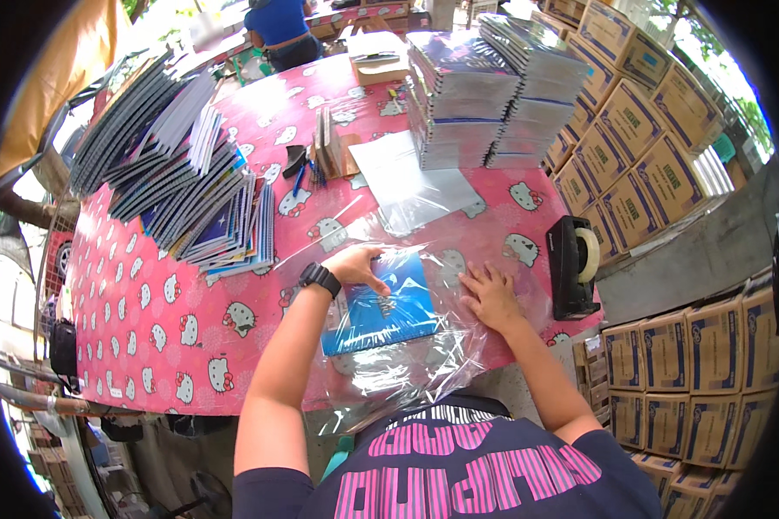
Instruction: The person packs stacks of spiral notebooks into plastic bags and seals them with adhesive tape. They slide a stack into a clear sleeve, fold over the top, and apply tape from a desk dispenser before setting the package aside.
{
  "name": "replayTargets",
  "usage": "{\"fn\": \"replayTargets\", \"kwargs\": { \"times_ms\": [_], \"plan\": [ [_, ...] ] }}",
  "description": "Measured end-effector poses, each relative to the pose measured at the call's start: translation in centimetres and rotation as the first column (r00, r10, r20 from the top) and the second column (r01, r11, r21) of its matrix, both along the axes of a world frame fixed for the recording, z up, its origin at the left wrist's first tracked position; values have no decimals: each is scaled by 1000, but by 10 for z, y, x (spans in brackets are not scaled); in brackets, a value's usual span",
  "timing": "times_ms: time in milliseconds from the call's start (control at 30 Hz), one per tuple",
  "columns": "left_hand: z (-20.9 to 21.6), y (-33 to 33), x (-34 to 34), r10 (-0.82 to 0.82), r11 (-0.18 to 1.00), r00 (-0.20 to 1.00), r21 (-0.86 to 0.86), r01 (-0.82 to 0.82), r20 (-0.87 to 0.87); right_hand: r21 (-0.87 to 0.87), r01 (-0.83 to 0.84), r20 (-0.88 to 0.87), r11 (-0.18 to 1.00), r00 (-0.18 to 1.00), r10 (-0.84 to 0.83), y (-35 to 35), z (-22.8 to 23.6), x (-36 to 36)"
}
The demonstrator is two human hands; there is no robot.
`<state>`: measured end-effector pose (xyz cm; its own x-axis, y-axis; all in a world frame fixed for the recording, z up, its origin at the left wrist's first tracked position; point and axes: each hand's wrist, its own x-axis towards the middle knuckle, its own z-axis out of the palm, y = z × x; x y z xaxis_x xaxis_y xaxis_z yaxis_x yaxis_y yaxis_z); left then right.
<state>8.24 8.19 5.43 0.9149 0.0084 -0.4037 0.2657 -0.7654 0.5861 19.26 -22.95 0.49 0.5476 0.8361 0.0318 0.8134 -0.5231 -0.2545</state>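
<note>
A blue spiral notebook (398, 310) lies on the table in front of me, on or inside a sheet of clear plastic film (441, 363). The glossy film spreads past its edges and hangs toward me over the near table edge. My left hand (357, 268), with a black watch at the wrist, rests on the notebook's upper left part, its fingers apart. To the right of the notebook, my right hand (491, 296) lies flat on the film with fingers spread. Just beyond the film are pale sheets (411, 182), possibly paper or plastic.
Spiral notebooks lean in fanned rows (182, 173) at the left, and tall wrapped stacks (463, 95) stand at the back right. A black tape dispenser (573, 268) sits at the right edge of the pink tablecloth (147, 303). Cartons (636, 164) rise beyond; a person (281, 30) is far back.
</note>
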Motion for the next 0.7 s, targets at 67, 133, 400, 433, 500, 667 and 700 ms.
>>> {"fn": "replayTargets", "kwargs": {
  "times_ms": [67,133,400,433,500,667,700],
  "plan": [
    [-3,4,16,-114,993,990,-22,112,-85,-64,66,26,996,998,-64,-5,3,-12],
    [-6,3,32,-210,977,962,-9,211,-175,-35,84,-27,996,996,-85,-10,4,-14],
    [41,-29,6,-306,946,952,-109,304,2,23,126,-312,992,943,-113,-5,12,-1],
    [69,-48,-3,-286,955,958,-66,288,29,80,193,-476,978,870,-133,-13,3,22],
    [104,-72,-41,-193,977,946,138,162,260,234,103,-375,967,927,-8,-2,2,46],
    [191,-65,-129,207,942,714,61,-329,669,-114,-475,-310,873,851,423,77,22,-9],
    [199,-58,-146,318,920,611,-78,-385,725,-415,-599,-250,685,799,547,88,48,-28]
  ]
}}
